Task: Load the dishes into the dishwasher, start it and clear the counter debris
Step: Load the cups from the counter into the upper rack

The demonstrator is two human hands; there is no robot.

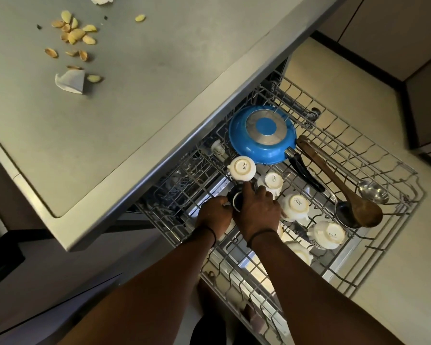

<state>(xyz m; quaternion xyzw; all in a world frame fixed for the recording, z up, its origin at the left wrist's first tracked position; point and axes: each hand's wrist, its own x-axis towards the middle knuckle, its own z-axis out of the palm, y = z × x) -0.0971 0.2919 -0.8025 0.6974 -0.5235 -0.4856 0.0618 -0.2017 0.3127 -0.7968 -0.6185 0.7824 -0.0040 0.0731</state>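
Nearest, both forearms reached up from the bottom of the frame to the middle, where the left hand [213, 213] curled its grip round a dark cup [235, 199] and the right hand [258, 211] lay over it, fingers spread and reaching toward the nearest white cup [242, 168]; whether the right grip held anything could not be told. They worked at the front left corner of the pulled-out rack [393, 220], close under the overhanging table [159, 83] edge. Just right of the hands stood more upturned white cups, tightly set, so a nudge from the right wrist would probably tip one against its neighbour. Beyond them, the blue pan [261, 134] lay upside down, its black handle running beside a wooden spoon [344, 185] and a metal ladle [372, 192]. Open wire room remained mainly at the rack's right and far side. Lifting the hands straight up risked knocking the table edge. In the upper left of the frame, nut shells [72, 33] and a torn paper scrap [71, 80] lay on the table, not yet cleared.
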